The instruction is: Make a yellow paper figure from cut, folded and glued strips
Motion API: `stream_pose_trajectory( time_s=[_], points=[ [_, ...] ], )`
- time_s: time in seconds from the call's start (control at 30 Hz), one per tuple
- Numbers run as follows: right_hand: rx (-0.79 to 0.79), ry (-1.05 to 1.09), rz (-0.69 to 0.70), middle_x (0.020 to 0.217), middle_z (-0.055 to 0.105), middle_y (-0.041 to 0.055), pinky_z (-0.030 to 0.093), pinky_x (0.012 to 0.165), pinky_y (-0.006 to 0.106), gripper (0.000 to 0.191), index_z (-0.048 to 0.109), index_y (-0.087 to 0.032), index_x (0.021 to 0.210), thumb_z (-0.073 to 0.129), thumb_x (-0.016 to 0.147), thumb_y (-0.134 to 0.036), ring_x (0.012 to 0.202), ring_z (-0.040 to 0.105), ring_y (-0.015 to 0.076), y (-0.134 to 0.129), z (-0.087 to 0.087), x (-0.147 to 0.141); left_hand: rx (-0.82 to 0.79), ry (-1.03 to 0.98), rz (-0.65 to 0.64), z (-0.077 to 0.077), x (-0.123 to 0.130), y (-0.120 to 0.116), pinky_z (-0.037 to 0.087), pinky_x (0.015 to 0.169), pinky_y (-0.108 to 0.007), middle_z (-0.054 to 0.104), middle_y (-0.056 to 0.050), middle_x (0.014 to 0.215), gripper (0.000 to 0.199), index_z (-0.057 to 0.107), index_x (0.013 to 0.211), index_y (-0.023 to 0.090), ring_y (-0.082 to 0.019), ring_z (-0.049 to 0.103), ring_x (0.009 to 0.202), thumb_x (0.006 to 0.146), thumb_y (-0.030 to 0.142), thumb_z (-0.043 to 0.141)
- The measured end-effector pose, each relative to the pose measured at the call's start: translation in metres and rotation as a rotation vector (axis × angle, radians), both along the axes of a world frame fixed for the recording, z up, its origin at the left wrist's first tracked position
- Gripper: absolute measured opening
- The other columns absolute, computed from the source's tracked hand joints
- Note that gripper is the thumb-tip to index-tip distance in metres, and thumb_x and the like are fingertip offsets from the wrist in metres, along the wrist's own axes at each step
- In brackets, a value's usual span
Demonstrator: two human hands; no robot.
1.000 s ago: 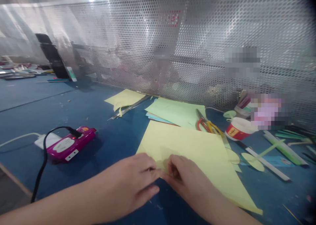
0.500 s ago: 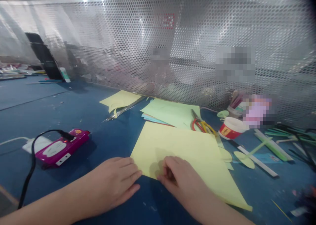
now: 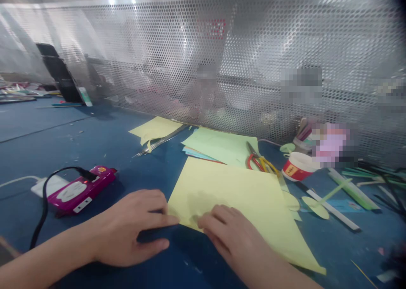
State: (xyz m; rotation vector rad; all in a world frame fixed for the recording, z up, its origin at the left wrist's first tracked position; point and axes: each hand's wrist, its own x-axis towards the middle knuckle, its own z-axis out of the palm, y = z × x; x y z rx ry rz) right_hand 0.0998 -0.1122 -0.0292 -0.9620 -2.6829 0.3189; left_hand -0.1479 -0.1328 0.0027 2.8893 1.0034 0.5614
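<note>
A yellow sheet of paper (image 3: 231, 187) lies on the blue table, its near edge facing me. My left hand (image 3: 139, 225) is at the sheet's near left corner; the index finger reaches along the edge, the thumb is spread away from it, and nothing is in its grasp. At the near edge, right of that corner, my right hand (image 3: 231, 234) has its fingers bent and closed together on the paper's border, thumb tucked low. A thin folded strip runs along the near right part of the edge, partly hidden behind the right forearm.
Beyond the sheet are green paper (image 3: 218, 145), red-and-yellow-handled pliers (image 3: 256, 158) and a paper cup (image 3: 298, 166). A purple power strip (image 3: 80, 191) with a black cord is at left. Pale green discs (image 3: 315, 206) and a white strip lie right. A perforated metal screen (image 3: 158, 60) stands behind.
My left hand's thumb has spread away and its index finger has straightened along the edge. My right hand's fingers have shifted slightly left and flattened on the paper's border.
</note>
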Motion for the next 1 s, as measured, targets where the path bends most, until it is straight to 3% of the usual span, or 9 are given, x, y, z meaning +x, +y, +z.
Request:
stream_pose_trajectory(
  time_s=[0.1, 0.23, 0.47, 0.63, 0.73, 0.8, 0.9, 1.0],
  points=[
    [0.169, -0.097, 0.118, 0.085, 0.056, 0.0023, 0.038, 0.063, 0.031, 0.027, 0.05, -0.03, 0.113, 0.043, 0.089, -0.018, 0.072, 0.049, 0.0179, 0.001, -0.003, 0.003, -0.088, 0.102, -0.005, 0.001, -0.001, -0.001, 0.046, 0.078, -0.033, 0.055, -0.004, 0.086, 0.04, 0.053, 0.119, 0.031, -0.019, 0.053, 0.081, 0.08, 0.037, 0.055],
    [0.168, -0.134, 0.154, 0.089, 0.057, 0.0038, 0.04, 0.067, 0.032, 0.035, 0.047, -0.029, 0.121, 0.042, 0.089, -0.017, 0.075, 0.049, 0.0183, -0.001, 0.0, 0.009, -0.15, 0.195, 0.007, 0.002, 0.003, -0.001, 0.044, 0.079, -0.037, 0.052, -0.005, 0.085, 0.044, 0.049, 0.124, 0.034, -0.02, 0.05, 0.081, 0.08, 0.039, 0.054],
    [0.098, -0.118, 0.088, 0.1, 0.057, 0.0058, 0.044, 0.08, 0.037, 0.045, 0.048, -0.033, 0.123, 0.043, 0.084, -0.011, 0.088, 0.052, 0.0207, -0.008, 0.004, 0.04, -0.128, 0.141, 0.016, 0.004, 0.009, 0.004, 0.04, 0.089, -0.039, 0.053, -0.004, 0.085, 0.036, 0.057, 0.114, 0.034, -0.02, 0.051, 0.084, 0.078, 0.038, 0.057],
    [0.096, -0.151, 0.041, 0.1, 0.059, 0.0061, 0.046, 0.079, 0.041, 0.053, 0.043, -0.036, 0.127, 0.045, 0.082, -0.009, 0.089, 0.055, 0.0229, -0.015, 0.004, 0.065, -0.139, 0.047, -0.028, 0.006, 0.021, 0.006, 0.042, 0.088, -0.035, 0.056, -0.005, 0.089, 0.025, 0.063, 0.101, 0.026, -0.019, 0.053, 0.089, 0.078, 0.035, 0.059],
    [0.028, -0.079, -0.054, 0.098, 0.06, 0.0054, 0.046, 0.08, 0.038, 0.045, 0.044, -0.033, 0.126, 0.044, 0.086, -0.013, 0.09, 0.056, 0.0209, -0.02, 0.002, 0.082, -0.192, 0.032, -0.035, 0.007, 0.033, 0.008, 0.044, 0.083, -0.03, 0.058, -0.006, 0.089, 0.016, 0.064, 0.09, 0.021, -0.018, 0.054, 0.088, 0.08, 0.031, 0.057],
    [-0.049, 0.01, -0.195, 0.097, 0.06, 0.0049, 0.046, 0.079, 0.033, 0.034, 0.047, -0.029, 0.12, 0.044, 0.088, -0.02, 0.091, 0.057, 0.0187, -0.022, -0.001, 0.092, -0.239, 0.035, -0.026, 0.008, 0.042, 0.009, 0.044, 0.079, -0.027, 0.058, -0.006, 0.086, 0.013, 0.063, 0.085, 0.019, -0.017, 0.055, 0.084, 0.082, 0.027, 0.054],
    [-0.173, 0.123, -0.39, 0.086, 0.062, 0.0027, 0.048, 0.072, 0.028, 0.018, 0.055, -0.025, 0.102, 0.049, 0.085, -0.026, 0.08, 0.059, 0.017, -0.023, -0.005, 0.101, -0.29, 0.023, -0.027, 0.007, 0.061, 0.014, 0.043, 0.074, -0.025, 0.059, -0.005, 0.086, 0.011, 0.059, 0.087, 0.018, -0.016, 0.054, 0.082, 0.085, 0.023, 0.049],
    [-0.264, 0.188, -0.452, 0.078, 0.062, 0.0008, 0.047, 0.067, 0.027, 0.006, 0.058, -0.023, 0.084, 0.053, 0.081, -0.023, 0.074, 0.06, 0.0163, -0.022, -0.004, 0.099, -0.349, -0.003, -0.068, 0.003, 0.087, 0.022, 0.042, 0.073, -0.025, 0.059, -0.003, 0.087, 0.012, 0.056, 0.093, 0.018, -0.015, 0.053, 0.082, 0.085, 0.024, 0.05]
  ],
)
